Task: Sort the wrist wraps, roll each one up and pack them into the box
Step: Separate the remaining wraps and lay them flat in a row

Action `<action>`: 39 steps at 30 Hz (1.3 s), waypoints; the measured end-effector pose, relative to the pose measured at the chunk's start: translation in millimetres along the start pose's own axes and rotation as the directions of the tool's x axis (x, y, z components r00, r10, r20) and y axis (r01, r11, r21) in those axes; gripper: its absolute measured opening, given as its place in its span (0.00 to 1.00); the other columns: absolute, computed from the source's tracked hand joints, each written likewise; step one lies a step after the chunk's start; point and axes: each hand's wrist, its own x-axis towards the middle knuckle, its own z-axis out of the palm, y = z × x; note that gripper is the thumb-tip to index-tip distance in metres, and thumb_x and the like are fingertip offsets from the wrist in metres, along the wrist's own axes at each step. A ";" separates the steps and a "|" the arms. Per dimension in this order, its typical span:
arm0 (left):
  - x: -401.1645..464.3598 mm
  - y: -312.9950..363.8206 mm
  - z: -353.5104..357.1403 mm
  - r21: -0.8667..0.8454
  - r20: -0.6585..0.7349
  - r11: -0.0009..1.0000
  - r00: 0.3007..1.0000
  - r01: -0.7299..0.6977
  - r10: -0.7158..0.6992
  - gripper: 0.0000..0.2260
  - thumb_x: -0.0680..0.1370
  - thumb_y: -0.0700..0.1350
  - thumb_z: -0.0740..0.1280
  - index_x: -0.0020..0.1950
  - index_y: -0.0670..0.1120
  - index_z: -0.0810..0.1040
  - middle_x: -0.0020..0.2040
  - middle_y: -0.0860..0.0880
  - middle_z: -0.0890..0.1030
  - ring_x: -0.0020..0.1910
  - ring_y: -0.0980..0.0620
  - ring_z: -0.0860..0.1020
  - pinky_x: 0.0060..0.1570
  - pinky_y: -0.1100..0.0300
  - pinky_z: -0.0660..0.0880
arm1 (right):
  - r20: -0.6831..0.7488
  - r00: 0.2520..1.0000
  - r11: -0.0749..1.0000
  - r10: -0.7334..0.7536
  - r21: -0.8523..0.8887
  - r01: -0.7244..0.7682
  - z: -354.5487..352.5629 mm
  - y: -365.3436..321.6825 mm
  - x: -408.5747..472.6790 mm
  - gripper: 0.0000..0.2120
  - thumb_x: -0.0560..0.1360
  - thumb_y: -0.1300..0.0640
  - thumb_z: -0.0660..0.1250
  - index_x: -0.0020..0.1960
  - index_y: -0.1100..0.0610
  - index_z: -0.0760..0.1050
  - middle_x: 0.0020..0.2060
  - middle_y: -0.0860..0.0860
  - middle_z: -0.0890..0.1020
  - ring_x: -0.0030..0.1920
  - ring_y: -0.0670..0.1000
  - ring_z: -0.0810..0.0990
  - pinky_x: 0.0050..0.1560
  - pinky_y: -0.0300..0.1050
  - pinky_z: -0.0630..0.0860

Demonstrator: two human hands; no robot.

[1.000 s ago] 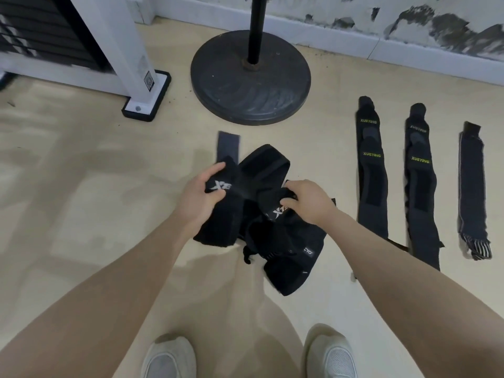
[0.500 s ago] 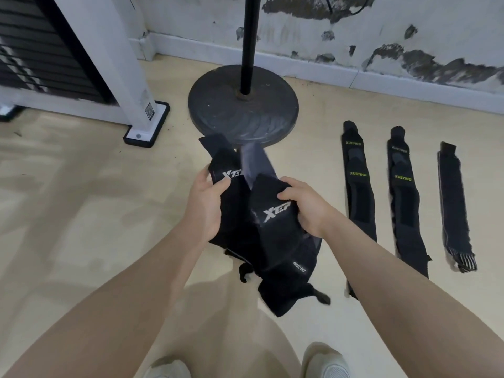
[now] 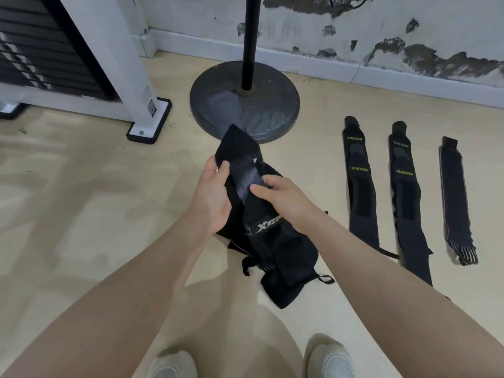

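Note:
A bundle of black wrist wraps (image 3: pixel 272 246) with a white logo hangs above the floor in front of me. My left hand (image 3: pixel 211 195) grips its upper left part, thumb on the front. My right hand (image 3: pixel 283 199) pinches the grey hook-and-loop strip near the top of one wrap. To the right, three wraps lie flat and parallel on the floor: two black ones with yellow lettering (image 3: pixel 360 181) (image 3: pixel 406 197) and a plain dark one with a striped end (image 3: pixel 455 197). No box is in view.
A round dark stand base (image 3: pixel 272 105) with a black pole sits just beyond the bundle. A white post foot (image 3: pixel 148 124) stands to the left, a peeling wall behind. My two white shoes (image 3: pixel 174 364) (image 3: pixel 330 358) are at the bottom edge.
Both hands have lifted the tangled wraps off the floor. My right hand has slid from the logo patch up to the grey strip, and the view has tilted upward.

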 end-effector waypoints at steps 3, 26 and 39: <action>-2.3 22.2 10.2 0.058 0.028 0.998 0.999 -0.036 0.034 0.17 0.84 0.44 0.54 0.73 0.48 0.66 0.67 0.50 0.74 0.61 0.56 0.76 0.59 0.60 0.74 | -0.016 1.000 1.000 0.005 -0.009 -0.005 -5.2 -25.3 -1.8 0.05 0.78 0.58 0.62 0.47 0.57 0.76 0.47 0.57 0.82 0.50 0.56 0.80 0.54 0.52 0.75; -32.8 63.8 56.0 0.059 0.232 0.994 0.970 -0.090 0.074 0.13 0.83 0.46 0.57 0.61 0.44 0.77 0.55 0.44 0.83 0.55 0.47 0.81 0.55 0.53 0.77 | -0.221 0.967 0.896 -0.129 0.391 0.210 -25.8 -81.1 -27.6 0.05 0.77 0.63 0.63 0.45 0.59 0.77 0.41 0.55 0.81 0.41 0.51 0.80 0.43 0.43 0.75; -19.9 47.9 20.7 -0.073 0.191 0.992 0.975 -0.106 0.118 0.14 0.84 0.47 0.52 0.64 0.49 0.74 0.58 0.49 0.82 0.58 0.51 0.80 0.58 0.53 0.75 | -0.140 0.987 0.961 -0.078 0.253 0.111 -7.1 -61.0 -28.5 0.06 0.75 0.65 0.64 0.41 0.58 0.77 0.37 0.52 0.82 0.40 0.50 0.80 0.42 0.40 0.75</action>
